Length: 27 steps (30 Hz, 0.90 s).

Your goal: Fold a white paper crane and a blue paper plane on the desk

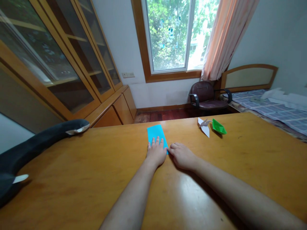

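A rectangular piece of blue paper [154,130] lies flat near the far edge of the wooden table [115,166]. My left hand [156,152] rests palm down over its near part, fingers spread, hiding some of it. My right hand [181,155] is beside it with curled fingers, the fingertips closed at the paper's near right corner. What lies under those fingertips is hard to make out. Off to the right stand a white folded paper crane [203,125] and a green folded paper boat [218,127], close together and touched by neither hand.
A dark stuffed toy [43,139] with a white underside lies along the table's left side. Beyond the table are a glass-door cabinet [81,48], a brown armchair [208,94], a window [168,35] with a pink curtain [226,35], and a bed [287,108].
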Tool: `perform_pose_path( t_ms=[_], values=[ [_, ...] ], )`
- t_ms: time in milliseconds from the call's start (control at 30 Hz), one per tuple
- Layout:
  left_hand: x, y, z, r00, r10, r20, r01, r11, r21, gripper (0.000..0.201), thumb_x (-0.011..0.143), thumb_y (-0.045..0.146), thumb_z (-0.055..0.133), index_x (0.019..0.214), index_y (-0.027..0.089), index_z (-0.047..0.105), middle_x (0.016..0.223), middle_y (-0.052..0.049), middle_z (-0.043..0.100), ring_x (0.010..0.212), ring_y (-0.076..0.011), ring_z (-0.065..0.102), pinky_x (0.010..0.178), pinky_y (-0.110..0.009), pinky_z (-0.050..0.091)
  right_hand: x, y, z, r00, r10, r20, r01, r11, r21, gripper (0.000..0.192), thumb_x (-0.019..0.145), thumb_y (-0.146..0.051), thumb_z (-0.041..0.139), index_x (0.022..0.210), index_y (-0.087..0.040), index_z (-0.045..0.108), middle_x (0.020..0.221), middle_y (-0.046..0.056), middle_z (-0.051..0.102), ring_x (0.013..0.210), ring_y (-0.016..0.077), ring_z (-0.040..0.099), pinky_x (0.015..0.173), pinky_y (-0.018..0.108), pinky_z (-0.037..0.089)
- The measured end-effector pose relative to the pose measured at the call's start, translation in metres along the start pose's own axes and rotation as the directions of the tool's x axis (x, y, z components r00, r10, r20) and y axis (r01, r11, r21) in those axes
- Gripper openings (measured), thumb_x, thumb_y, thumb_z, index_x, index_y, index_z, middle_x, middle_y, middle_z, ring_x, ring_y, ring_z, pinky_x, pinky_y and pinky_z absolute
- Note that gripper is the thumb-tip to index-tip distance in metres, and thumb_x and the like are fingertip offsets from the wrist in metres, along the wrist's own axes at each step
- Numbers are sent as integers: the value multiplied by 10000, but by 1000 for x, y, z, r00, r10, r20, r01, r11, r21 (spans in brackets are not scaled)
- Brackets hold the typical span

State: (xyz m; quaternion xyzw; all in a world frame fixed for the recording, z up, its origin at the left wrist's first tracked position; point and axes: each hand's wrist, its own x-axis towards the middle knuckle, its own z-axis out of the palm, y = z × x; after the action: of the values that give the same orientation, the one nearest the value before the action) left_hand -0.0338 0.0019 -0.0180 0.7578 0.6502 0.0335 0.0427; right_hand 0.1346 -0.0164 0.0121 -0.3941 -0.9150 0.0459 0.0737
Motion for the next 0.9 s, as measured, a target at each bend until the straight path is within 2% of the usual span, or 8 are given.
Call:
perform_pose_path(
  t_ms=[200, 367, 667, 900],
  values=[
    [0, 0, -1, 1000, 4, 30, -3, 999, -36, 597, 947, 439, 292, 1480, 174, 330, 1577, -126, 218, 1442, -373, 174, 1128, -605, 185, 14, -2, -2, 993, 101, 55, -100, 994, -33, 228, 862, -153, 468, 1012, -167, 639, 984, 119, 620, 916, 235, 553, 805, 327, 398],
    [-1, 1, -3, 999, 4, 43, -3, 999, -33, 585, 947, 432, 291, 1476, 187, 338, 1579, -118, 213, 1444, -370, 167, 1129, -598, 181, 36, 5, 1, 987, 148, 59, -144, 987, -68, 254, 872, -195, 460, 1063, -165, 625, 1033, 138, 618, 953, 260, 566, 799, 340, 423],
    [-1, 1, -2, 999, 4, 33, -4, 1000, -24, 600, 939, 431, 288, 1484, 181, 317, 1582, -108, 214, 1443, -369, 170, 1139, -577, 173, 73, 20, 2, 968, 227, 109, -219, 973, -78, 323, 818, -264, 571, 1116, -150, 614, 1106, 166, 605, 1033, 287, 578, 837, 352, 467],
    [-2, 2, -2, 999, 11, 40, -9, 999, -36, 612, 936, 436, 296, 1481, 160, 321, 1586, -112, 193, 1445, -377, 157, 1140, -578, 172, 102, 34, 4, 960, 260, 106, -253, 965, -74, 328, 888, -290, 487, 1141, -129, 619, 1140, 192, 606, 1075, 305, 577, 864, 384, 482]
  ],
)
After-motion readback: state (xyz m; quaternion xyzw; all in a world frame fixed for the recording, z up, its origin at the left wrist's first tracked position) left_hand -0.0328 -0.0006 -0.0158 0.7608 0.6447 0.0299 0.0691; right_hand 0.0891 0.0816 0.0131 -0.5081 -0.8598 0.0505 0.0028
